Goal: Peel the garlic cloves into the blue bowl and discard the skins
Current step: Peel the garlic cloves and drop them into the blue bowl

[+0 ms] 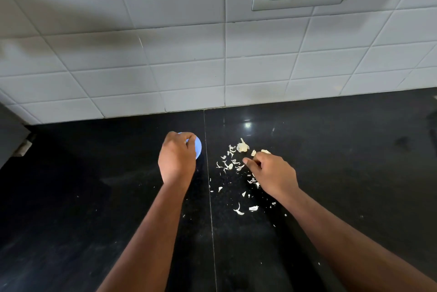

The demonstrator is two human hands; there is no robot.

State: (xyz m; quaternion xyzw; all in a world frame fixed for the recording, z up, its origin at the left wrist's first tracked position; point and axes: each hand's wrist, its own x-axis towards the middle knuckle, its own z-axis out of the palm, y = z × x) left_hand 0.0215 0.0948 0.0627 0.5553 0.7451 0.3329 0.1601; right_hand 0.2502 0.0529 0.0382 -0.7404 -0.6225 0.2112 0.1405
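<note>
gripping the blue bowl [198,147] from above, the left hand [176,159] curls its fingers over the rim on a black worktop [94,197]. just right, the right hand [272,173] reaches with loosely curled fingers into scattered garlic skins [233,165]; whether it pinches anything cannot be told. a garlic piece [242,147] lies just beyond, near the white tiled wall [165,55].
</note>
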